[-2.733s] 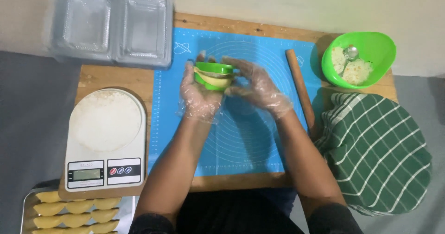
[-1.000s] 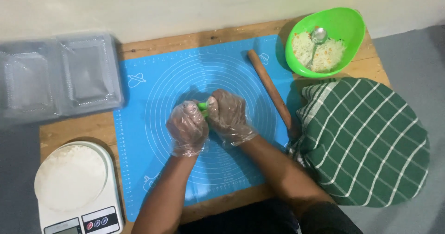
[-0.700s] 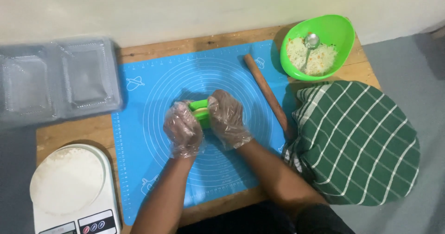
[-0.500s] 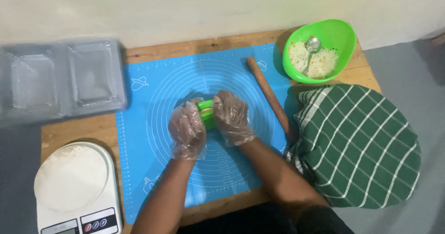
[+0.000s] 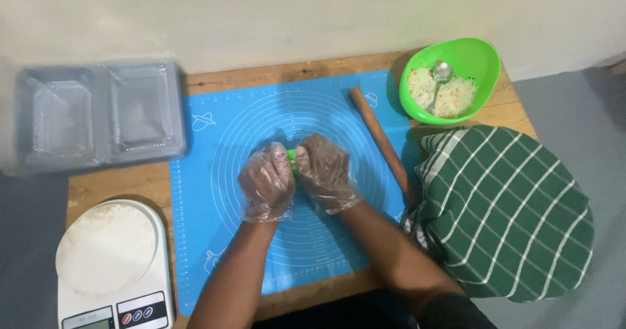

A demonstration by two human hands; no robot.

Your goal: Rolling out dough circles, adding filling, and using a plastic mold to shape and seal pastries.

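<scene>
My left hand and my right hand, both in clear plastic gloves, press together around a small green folding mould on the blue silicone mat. Only a sliver of the green mould shows between the two hands. What is inside the mould is hidden.
A wooden rolling pin lies on the mat's right side. A green bowl with filling and a spoon sits at the back right. A green checked cloth covers something at right. Clear plastic containers and a kitchen scale are at left.
Both hands have closed tighter over the green mould, so less of it shows than half a second ago. The view shifted slightly.
</scene>
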